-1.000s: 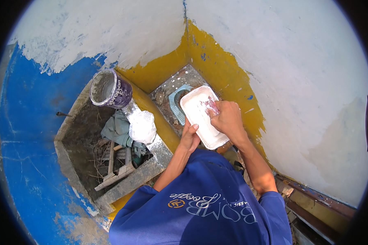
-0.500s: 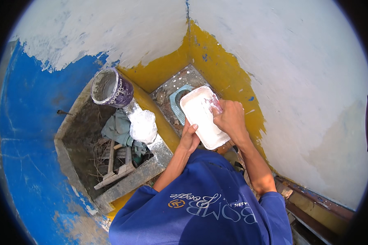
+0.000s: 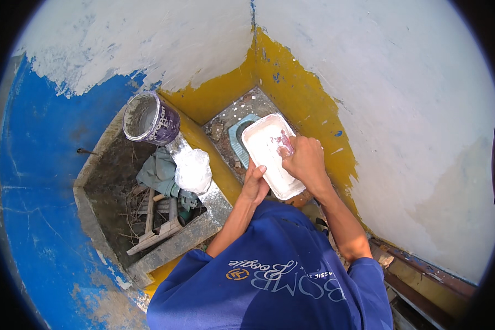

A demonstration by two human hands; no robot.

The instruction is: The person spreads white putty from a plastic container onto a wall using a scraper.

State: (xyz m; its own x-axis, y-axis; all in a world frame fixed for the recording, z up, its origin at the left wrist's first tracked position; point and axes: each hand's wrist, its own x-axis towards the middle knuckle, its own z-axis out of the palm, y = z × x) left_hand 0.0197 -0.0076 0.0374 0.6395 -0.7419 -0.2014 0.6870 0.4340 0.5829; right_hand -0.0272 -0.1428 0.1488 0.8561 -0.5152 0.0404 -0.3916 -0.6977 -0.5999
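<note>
At the left we have a blue wall [image 3: 38, 165], then a concrete basin [image 3: 85, 209] holding a grey-green cloth [image 3: 158, 173] and a wooden frame [image 3: 159, 236]. On the basin's right-hand ledge [image 3: 219, 206], a purple bucket [image 3: 168, 124] stands at the far end, its inside smeared pale, with a white, rounded bundle [image 3: 193, 171] just nearer to us. Farther right, a light blue squat pan [image 3: 237, 144] shows beyond our work.

Our left hand [image 3: 254, 186] grips the white tray [image 3: 275, 187] by its left edge, thumb over the rim. The tray is held in front of us, coated inside with white paste. Our right hand [image 3: 302, 159] is closed around a small reddish tool [image 3: 285, 142] over the tray's right side; we cannot tell its exact kind.

We judge the step in hand to be working the paste inside the tray. The next move calls for a steady tray and a light, controlled stroke. Rightmost come a yellow wall band [image 3: 324, 110] and a whitish wall [image 3: 423, 137].
</note>
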